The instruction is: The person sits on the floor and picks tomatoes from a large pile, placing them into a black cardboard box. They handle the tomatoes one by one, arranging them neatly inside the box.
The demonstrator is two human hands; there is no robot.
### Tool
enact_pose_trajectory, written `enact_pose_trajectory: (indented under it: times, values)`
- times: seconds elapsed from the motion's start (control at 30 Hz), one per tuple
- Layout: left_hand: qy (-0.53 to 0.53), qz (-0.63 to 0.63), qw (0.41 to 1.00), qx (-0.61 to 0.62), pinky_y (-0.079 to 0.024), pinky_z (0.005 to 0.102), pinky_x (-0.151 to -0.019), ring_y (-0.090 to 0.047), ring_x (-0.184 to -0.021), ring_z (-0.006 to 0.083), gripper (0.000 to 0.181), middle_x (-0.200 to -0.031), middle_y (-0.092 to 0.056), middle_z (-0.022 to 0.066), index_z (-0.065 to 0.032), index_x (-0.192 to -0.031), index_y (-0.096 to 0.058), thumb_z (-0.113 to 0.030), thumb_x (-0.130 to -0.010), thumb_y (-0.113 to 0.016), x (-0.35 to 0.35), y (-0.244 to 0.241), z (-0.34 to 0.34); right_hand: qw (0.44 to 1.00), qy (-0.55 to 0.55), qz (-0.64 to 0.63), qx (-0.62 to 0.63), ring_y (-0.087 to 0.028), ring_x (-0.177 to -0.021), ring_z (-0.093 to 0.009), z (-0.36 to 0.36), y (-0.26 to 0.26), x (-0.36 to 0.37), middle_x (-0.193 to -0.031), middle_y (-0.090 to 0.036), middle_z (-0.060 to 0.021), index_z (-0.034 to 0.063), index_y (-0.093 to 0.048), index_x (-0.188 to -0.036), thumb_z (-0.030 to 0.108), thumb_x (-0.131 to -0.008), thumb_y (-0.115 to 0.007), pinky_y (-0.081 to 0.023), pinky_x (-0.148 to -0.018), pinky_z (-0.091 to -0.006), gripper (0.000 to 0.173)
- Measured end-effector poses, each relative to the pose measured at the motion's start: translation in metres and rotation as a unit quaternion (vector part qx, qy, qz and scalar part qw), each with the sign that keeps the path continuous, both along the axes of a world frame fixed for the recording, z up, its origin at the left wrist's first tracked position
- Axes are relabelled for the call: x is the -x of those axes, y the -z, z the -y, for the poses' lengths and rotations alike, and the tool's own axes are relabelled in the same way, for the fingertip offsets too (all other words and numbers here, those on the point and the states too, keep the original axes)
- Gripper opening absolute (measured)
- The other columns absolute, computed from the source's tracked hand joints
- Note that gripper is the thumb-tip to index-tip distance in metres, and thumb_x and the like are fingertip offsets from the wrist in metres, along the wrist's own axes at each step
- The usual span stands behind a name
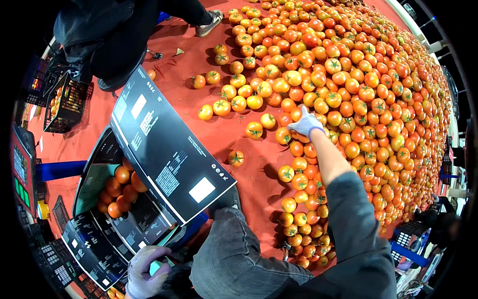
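My right hand (307, 122), in a pale glove, reaches over the near side of a large heap of tomatoes (366, 106). Its thumb and fingers are spread at an orange-red tomato (295, 114); the palm is hidden. At the bottom left, my gloved left hand (147, 271) is curled beside a mint-green piece (158, 267); whether it grips that piece is unclear. Just beyond it stands a container lined with a black printed carton (168, 149), its flaps folded outward. Several red tomatoes (121, 190) lie inside, partly covered by the upper flap.
Red fabric (209, 142) covers the ground, with a loose tomato (236, 158) on it. Another person's shoe (210, 23) is at the top. A black crate (67, 104) with produce and a scale (25, 173) stand at left. My bent knee (231, 239) is beside the container.
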State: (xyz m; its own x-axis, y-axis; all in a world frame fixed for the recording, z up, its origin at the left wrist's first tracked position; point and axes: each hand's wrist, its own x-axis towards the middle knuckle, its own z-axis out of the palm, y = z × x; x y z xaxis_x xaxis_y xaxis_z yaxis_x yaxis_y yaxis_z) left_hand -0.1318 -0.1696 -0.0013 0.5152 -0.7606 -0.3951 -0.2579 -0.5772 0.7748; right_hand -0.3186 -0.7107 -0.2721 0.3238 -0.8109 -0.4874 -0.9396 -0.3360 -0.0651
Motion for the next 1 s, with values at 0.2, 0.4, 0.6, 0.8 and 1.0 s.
enact_pose_trajectory:
  times: [0.2,0.4,0.6,0.8,1.0]
  values:
    - [-0.105,0.017,0.994,0.016,-0.056,0.0324,-0.083,-0.067,-0.095,0.0213,0.035,-0.106,-0.067,0.0141,0.0051,-0.111,-0.067,0.007,-0.077,-0.061,0.006,-0.013,0.005,0.996,0.054,-0.020,0.065,-0.064,-0.122,-0.039,-0.014,0.043,-0.010,-0.133,-0.065,-0.0225,0.0150,-0.027,-0.161,0.038,-0.087,-0.068,-0.053,-0.100,-0.0500,0.087]
    - [-0.147,0.004,0.988,0.056,-0.052,0.0297,-0.084,-0.065,-0.094,0.0195,0.034,-0.106,-0.065,0.0132,0.0070,-0.109,-0.067,0.005,-0.076,-0.060,0.012,-0.024,0.004,0.965,0.147,0.217,0.032,-0.066,-0.119,-0.032,-0.055,0.030,0.012,-0.131,-0.066,-0.0182,0.0113,-0.043,-0.153,0.039,-0.091,-0.070,-0.053,-0.099,-0.0440,0.073]
    - [0.017,0.024,0.989,0.142,-0.053,0.0344,-0.079,-0.067,-0.084,0.0217,0.033,-0.091,-0.070,0.0114,0.0016,-0.110,-0.071,-0.004,-0.077,-0.075,0.000,-0.059,0.038,0.561,0.335,0.597,-0.466,-0.073,-0.089,-0.030,-0.127,-0.056,0.055,-0.108,-0.070,-0.0132,-0.0001,-0.058,-0.129,0.057,-0.098,-0.063,-0.062,-0.076,-0.0398,0.065]
    - [0.264,0.020,0.943,0.203,-0.052,0.0387,-0.098,-0.066,-0.110,0.0309,0.084,-0.132,-0.062,0.0196,-0.0003,-0.146,-0.049,-0.026,-0.077,-0.090,0.026,-0.040,0.197,0.429,0.205,0.615,-0.629,-0.068,-0.109,-0.030,-0.240,-0.191,0.041,-0.117,-0.070,-0.0168,0.0009,-0.056,-0.136,0.076,-0.091,-0.055,-0.056,-0.094,-0.0420,0.087]
    - [0.043,-0.167,0.968,0.182,-0.053,0.0385,-0.100,-0.066,-0.115,0.0243,0.098,-0.122,-0.066,0.0127,0.0041,-0.135,-0.056,-0.026,-0.054,-0.102,-0.023,-0.071,0.101,0.842,0.036,0.357,-0.402,-0.069,-0.103,-0.022,-0.141,-0.130,0.035,-0.120,-0.071,-0.0160,-0.0015,-0.059,-0.136,0.033,-0.088,-0.076,-0.055,-0.093,-0.0382,0.062]
